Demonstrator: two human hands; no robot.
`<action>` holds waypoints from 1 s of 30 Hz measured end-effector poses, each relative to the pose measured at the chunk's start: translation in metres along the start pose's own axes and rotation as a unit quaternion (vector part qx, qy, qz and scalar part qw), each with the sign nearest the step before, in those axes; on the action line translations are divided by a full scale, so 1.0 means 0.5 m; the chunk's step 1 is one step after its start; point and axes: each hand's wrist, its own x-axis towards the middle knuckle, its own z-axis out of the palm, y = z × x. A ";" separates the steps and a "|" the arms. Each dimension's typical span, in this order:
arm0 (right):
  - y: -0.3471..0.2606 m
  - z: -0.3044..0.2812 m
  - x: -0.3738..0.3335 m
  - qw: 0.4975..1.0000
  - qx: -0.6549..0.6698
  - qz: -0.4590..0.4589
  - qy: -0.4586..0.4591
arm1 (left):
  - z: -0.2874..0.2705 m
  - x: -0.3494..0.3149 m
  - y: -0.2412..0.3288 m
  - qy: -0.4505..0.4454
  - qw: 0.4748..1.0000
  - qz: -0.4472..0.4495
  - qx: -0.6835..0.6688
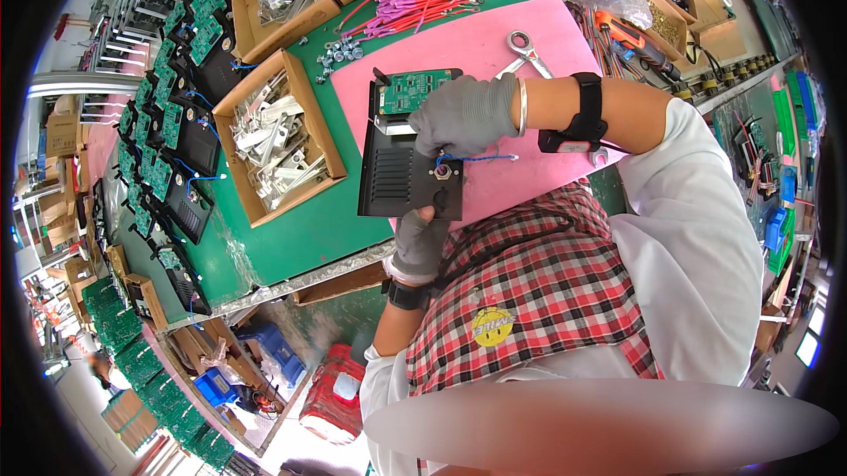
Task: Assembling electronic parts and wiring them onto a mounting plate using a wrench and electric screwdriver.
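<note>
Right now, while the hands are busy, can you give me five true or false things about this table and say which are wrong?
1. The left hand is at the near edge of the black metal plate. True.
2. The right hand is bare. False: it wears a grey glove.
3. The cardboard box left of the plate holds silvery metal pieces. True.
4. The wrench lies inside that box. False: it lies on the pink mat.
5. The circuit board on the plate is green. True.
</note>
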 end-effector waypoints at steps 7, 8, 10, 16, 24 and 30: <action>0.003 -0.027 -0.005 0.998 0.069 0.006 0.004 | -0.003 0.002 -0.002 -0.001 1.000 -0.004 0.012; 0.003 -0.028 0.001 0.998 0.047 0.017 -0.036 | -0.002 0.002 -0.002 0.000 1.000 -0.001 0.003; 0.002 -0.029 0.001 0.996 0.025 0.033 -0.075 | -0.001 0.006 0.000 -0.006 1.000 -0.006 0.003; -0.003 -0.029 -0.003 0.998 -0.003 0.046 -0.041 | 0.005 0.001 0.004 0.007 1.000 -0.018 -0.006; 0.007 -0.006 -0.003 1.000 0.001 0.022 -0.003 | 0.007 0.006 0.004 -0.011 1.000 -0.011 -0.012; 0.013 -0.003 -0.005 0.998 0.039 -0.020 0.038 | 0.004 0.001 0.003 0.014 1.000 -0.011 -0.019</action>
